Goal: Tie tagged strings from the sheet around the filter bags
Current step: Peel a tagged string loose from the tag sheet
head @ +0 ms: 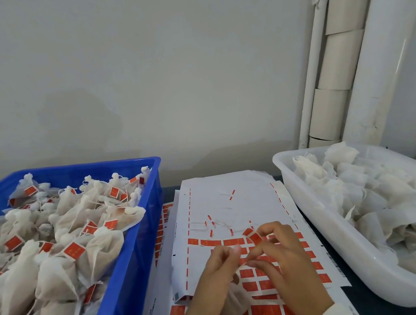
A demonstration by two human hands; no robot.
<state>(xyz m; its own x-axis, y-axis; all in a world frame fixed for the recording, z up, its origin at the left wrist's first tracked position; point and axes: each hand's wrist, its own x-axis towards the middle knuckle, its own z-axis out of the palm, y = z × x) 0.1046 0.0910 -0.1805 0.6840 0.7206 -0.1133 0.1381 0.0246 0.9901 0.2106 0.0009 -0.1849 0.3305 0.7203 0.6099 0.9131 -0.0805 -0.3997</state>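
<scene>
My left hand point(218, 263) and right hand point(277, 252) pinch a thin white string point(240, 266) over the white sheet of red tags point(225, 208). A white mesh filter bag point(232, 302) sits beneath my left hand.

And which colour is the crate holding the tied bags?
Blue crate, seen clearly in the head view.

One head-worn camera looks forward and down, close over the sheet point(225, 208), seemingly tilted.
</scene>
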